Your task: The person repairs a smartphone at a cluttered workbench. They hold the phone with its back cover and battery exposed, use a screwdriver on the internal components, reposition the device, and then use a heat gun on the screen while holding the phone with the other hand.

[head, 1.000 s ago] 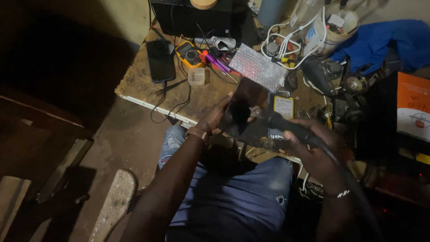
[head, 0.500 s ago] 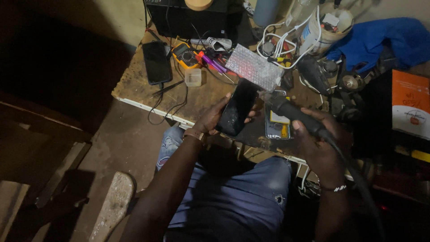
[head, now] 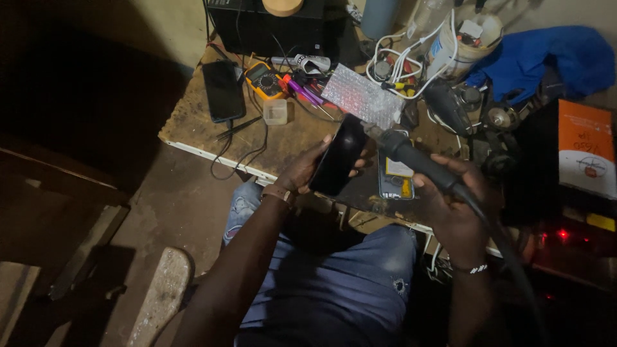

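I have lifted the dark phone (head: 339, 164) a little higher than it was a second ago, and it now stands more upright, tilted with its top end toward the upper right of the frame. The black nozzle tool (head: 411, 157) in my other hand has closed in too: its tip now sits right at the phone's top edge, where a second ago it hung lower and apart. So the tool's end and the phone have come together over the near edge of the desk (head: 193, 122), a little right of the centre of the frame.

My left hand (head: 307, 170) comes up from the lower middle of the frame, wrist bent back, fingers curled behind the phone and thumb along its near side, closed on it firmly. My right hand (head: 450, 205) rises from the lower right, wrapped in a full fist round the tool's thick grip, its heavy cable (head: 508, 257) trailing down past my wrist.

Beyond them on the desk lie a second phone (head: 223, 90) at upper left, a yellow multimeter (head: 267, 80), a sheet of bubble wrap (head: 360, 96) and a tangle of white cables (head: 405, 61).
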